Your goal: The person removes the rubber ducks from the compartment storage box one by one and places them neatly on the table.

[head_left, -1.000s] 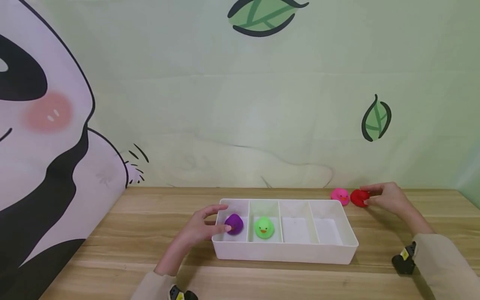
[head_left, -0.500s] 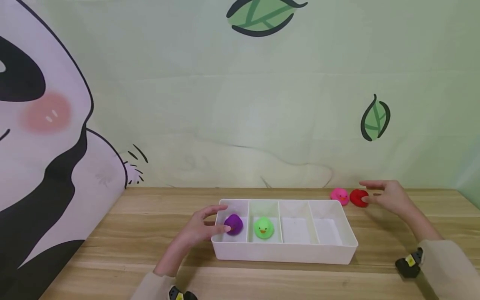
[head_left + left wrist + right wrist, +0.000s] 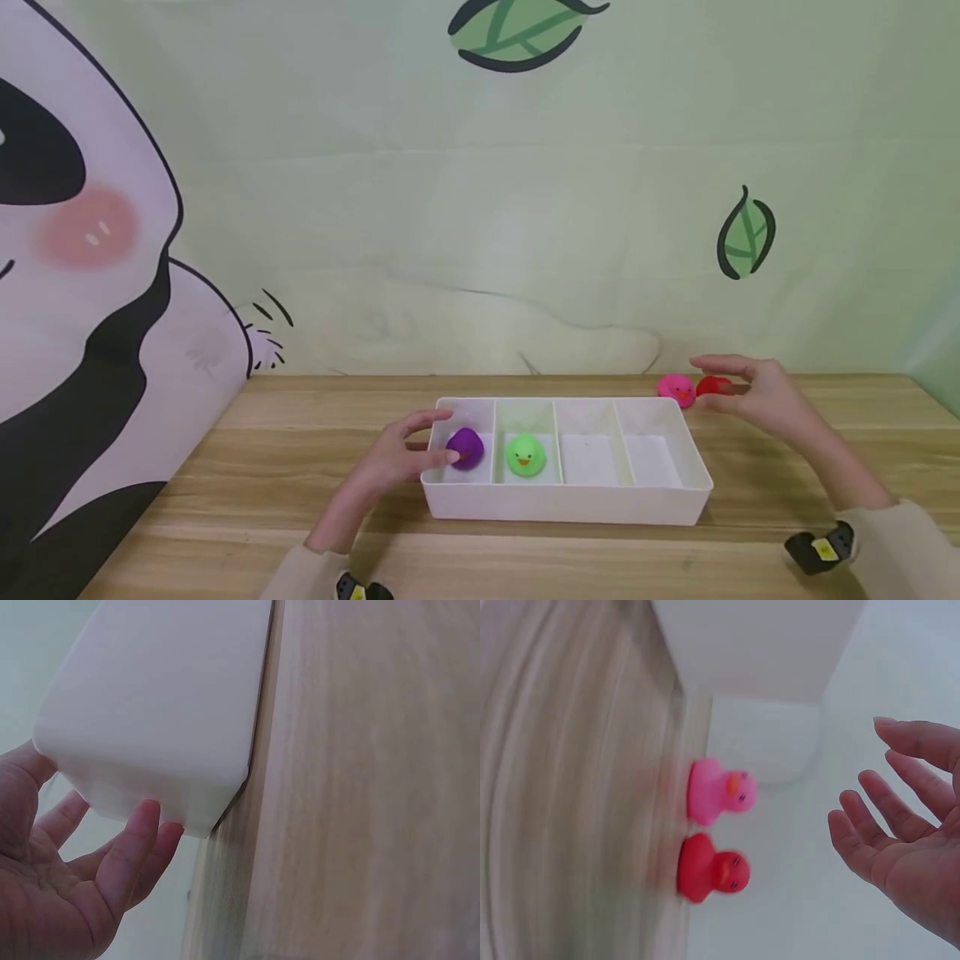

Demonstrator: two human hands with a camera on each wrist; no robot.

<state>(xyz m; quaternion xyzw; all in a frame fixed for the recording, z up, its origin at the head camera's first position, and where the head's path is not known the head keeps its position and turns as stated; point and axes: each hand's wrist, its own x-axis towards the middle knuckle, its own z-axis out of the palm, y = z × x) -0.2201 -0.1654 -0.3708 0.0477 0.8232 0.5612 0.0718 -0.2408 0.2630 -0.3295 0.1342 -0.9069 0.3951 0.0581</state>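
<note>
Evidently right hand [image 3: 767, 398] hung spread beside red duck [image 3: 710, 386], right of frame; we judged duck light, soft, maybe slick, best pinched round body; left hand [image 3: 396, 454] gripped white tray [image 3: 570, 505].

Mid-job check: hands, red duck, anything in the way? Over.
Left hand holding white tray's left end. Right hand open, near red duck, not touching. Duck upright, outside tray. Pink duck close beside it, may crowd a grasp.
</note>
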